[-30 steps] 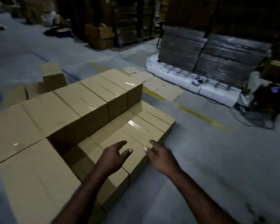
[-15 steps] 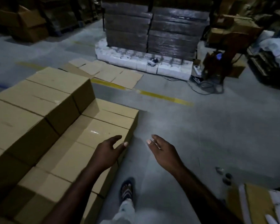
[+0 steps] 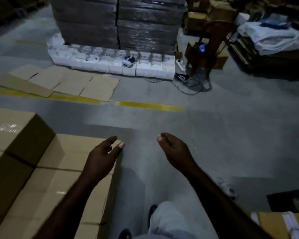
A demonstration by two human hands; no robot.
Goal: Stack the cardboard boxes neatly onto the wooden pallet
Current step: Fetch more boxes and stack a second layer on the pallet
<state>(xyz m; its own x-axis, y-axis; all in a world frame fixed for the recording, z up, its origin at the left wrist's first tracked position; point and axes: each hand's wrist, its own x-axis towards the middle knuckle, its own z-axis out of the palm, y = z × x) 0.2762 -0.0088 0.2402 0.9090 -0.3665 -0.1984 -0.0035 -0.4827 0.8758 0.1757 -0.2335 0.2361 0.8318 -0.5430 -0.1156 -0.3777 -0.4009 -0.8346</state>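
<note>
Stacked cardboard boxes fill the lower left: a low row (image 3: 72,152) in front and a taller box (image 3: 16,128) behind it on the left. No wooden pallet shows under them. My left hand (image 3: 102,157) hovers over the right edge of the low row, fingers loosely spread and holding nothing. My right hand (image 3: 174,150) hangs over bare floor to the right of the stack, fingers relaxed and empty. Another cardboard box (image 3: 286,223) with white strips on top sits at the bottom right corner.
Flattened cardboard sheets (image 3: 72,83) lie on the floor across a yellow line (image 3: 150,106). Beyond stand wrapped dark stacks (image 3: 117,23) on white blocks (image 3: 145,66), cables (image 3: 190,83) and a wooden stand (image 3: 212,40). My leg (image 3: 171,219) and foot are below.
The view has swung right, away from the stack. Both hands have lifted off the low boxes and moved apart; my right hand now hangs over the floor.
</note>
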